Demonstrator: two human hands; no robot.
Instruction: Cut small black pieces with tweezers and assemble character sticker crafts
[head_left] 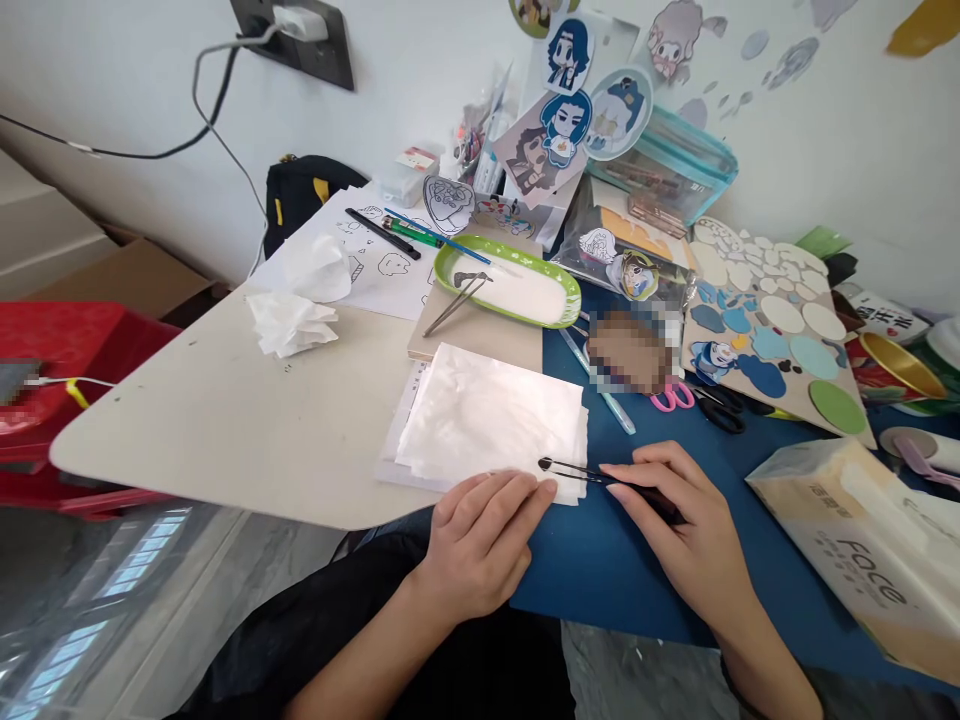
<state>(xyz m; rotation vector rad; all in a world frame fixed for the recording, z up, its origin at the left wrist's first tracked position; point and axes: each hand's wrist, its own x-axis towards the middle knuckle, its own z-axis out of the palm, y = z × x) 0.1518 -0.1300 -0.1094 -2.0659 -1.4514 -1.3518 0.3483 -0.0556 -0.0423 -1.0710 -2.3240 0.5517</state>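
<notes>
My right hand (pixel 679 515) pinches a pair of black tweezers (pixel 581 470) between thumb and fingers. At the tweezers' tips is a small dark piece (pixel 545 464), too small to name, over the white tissue stack (pixel 491 410). My left hand (pixel 487 545) lies with its fingers stretched out on the near edge of the tissues, its fingertips close to the tweezers' tips. Behind the stack, a green-rimmed dish (pixel 574 305) holds white liquid. A second, metal pair of tweezers (pixel 454 308) leans on its rim, with a dark cut-out near its tips.
Crumpled tissues (pixel 292 322) lie to the left. Pens and a thin blue brush (pixel 442 238) are by the dish. On the right are a board of coloured cut-outs (pixel 769 345), scissors (pixel 720 408) and a tissue pack (pixel 855 540). A red stool (pixel 82 340) stands beyond the table's left edge.
</notes>
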